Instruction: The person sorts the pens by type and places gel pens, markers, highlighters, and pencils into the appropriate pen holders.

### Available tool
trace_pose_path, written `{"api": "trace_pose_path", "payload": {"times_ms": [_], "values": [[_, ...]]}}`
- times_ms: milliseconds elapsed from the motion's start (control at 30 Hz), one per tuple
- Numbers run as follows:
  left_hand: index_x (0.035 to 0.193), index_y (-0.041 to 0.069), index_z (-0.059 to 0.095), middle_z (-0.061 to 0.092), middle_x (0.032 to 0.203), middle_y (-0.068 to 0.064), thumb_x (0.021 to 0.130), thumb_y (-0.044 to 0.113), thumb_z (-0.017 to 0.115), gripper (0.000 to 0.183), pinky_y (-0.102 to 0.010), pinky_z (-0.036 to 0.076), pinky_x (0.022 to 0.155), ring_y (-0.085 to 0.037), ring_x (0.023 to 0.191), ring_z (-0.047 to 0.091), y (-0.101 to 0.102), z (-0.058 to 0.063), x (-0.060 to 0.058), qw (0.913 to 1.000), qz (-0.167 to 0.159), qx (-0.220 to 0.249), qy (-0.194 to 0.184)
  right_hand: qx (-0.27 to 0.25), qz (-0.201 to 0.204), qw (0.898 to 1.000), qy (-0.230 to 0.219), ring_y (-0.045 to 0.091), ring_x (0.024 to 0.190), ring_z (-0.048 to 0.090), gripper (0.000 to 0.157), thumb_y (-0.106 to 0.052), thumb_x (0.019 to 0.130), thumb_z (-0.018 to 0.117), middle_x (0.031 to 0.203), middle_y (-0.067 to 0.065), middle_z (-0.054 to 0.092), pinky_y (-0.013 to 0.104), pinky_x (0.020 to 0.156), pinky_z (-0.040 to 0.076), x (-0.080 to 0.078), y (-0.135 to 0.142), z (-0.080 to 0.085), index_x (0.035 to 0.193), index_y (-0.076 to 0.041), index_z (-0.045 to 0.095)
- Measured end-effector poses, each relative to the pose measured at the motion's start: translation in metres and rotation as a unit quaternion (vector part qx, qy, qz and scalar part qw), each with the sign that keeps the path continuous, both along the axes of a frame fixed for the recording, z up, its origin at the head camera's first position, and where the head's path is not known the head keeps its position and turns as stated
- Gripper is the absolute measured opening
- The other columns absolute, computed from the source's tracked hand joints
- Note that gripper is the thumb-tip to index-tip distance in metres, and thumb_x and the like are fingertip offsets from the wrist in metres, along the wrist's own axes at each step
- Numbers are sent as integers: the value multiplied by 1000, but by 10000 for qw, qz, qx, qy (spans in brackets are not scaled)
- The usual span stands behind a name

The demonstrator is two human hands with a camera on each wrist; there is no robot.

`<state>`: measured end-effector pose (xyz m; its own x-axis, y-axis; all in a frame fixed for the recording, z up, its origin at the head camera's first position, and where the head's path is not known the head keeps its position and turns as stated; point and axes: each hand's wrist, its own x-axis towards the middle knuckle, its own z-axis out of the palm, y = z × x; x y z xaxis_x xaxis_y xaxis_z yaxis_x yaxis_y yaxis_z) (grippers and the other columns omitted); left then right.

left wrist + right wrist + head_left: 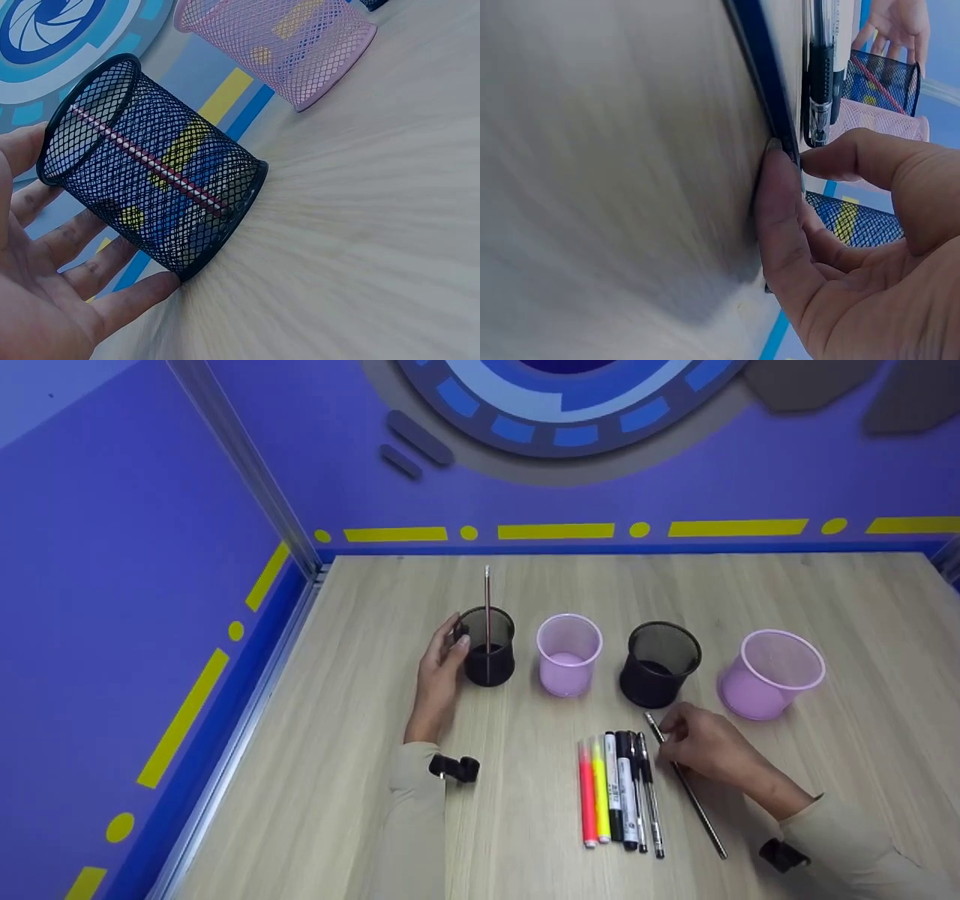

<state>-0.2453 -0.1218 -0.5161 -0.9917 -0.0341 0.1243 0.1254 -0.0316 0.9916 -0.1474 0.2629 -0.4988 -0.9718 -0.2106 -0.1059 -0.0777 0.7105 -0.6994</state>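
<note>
On the left, my left hand [439,682] holds the side of a black mesh pen cup [161,161], thumb at its rim and fingers spread along its wall. A red-striped pencil [487,592] stands in that cup. My right hand [709,746] pinches a dark pencil [701,814] between thumb and index finger near its upper end; the pencil lies slanted, close over the table. Left of it is a row of pens: a pink highlighter [587,802], a yellow highlighter [601,802], two black-and-white markers [628,802] and two clear gel pens [653,802].
To the right of the held cup stand a pink mesh cup [567,679], a second black mesh cup [649,686] and another pink cup [757,690], in a row across the wooden table [337,735]. Blue panels [420,502] border the table's back and left.
</note>
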Motion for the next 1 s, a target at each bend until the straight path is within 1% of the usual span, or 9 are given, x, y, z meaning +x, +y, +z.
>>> {"api": "trace_pose_path", "payload": {"times_ms": [200,267,333,400,500,600,767,900,1000], "values": [[162,16,46,47,162,-11,110,29,61,56,-40,38,121,-26,147,46,0,-1,-1,10000,17,-75,4,-479,-142,9972,-554,15,66,60,27,-4,80,76,84,3,63,26,53,52,-1,3,-1,104,4,65],[162,15,46,48,161,-12,110,28,61,56,-40,38,121,-26,147,46,-1,-1,-1,10000,17,-75,31,-618,-137,9955,-699,15,65,59,26,-3,81,73,83,3,61,26,51,51,0,3,0,104,5,65],[161,14,46,50,160,-12,110,27,61,55,-40,38,120,-26,147,46,-1,-1,-1,10000,16,-67,52,-750,-91,9945,-730,14,64,57,24,0,82,71,83,2,60,24,51,48,1,4,2,104,5,65],[161,13,46,51,159,-13,110,26,61,55,-40,38,120,-26,147,46,-1,-1,-2,10000,8,-69,72,-842,31,9947,-591,13,68,56,22,2,83,69,83,2,59,23,52,47,2,5,5,104,5,65],[161,12,46,52,158,-13,109,26,61,56,-41,38,120,-27,146,47,-1,-2,-2,9999,14,-62,84,-1063,244,9938,-214,14,75,58,21,7,86,68,87,3,63,22,58,48,4,7,11,107,6,66],[161,12,47,52,158,-13,109,26,61,56,-42,38,120,-27,146,47,-1,-1,-3,9999,25,-65,116,-1366,387,9898,108,15,80,60,21,10,89,67,95,7,64,22,61,50,6,8,18,109,7,65],[161,13,47,53,157,-12,109,26,61,55,-41,39,120,-26,145,48,-2,-2,-2,9999,36,-50,85,-1997,455,9782,353,15,76,65,21,12,92,66,102,12,62,25,58,55,9,5,30,112,8,61],[161,13,48,54,156,-14,109,25,61,54,-42,39,120,-28,145,49,-2,-3,-2,9999,6,-48,91,-2301,415,9704,603,17,76,72,23,14,95,67,102,17,65,29,63,61,12,3,37,115,11,57],[161,13,47,54,156,-14,109,26,61,55,-42,39,120,-27,145,48,-2,-4,-3,9999,4,-66,101,-2473,281,9655,766,19,81,76,24,17,96,65,105,23,64,32,67,64,14,0,41,117,13,54]]}}
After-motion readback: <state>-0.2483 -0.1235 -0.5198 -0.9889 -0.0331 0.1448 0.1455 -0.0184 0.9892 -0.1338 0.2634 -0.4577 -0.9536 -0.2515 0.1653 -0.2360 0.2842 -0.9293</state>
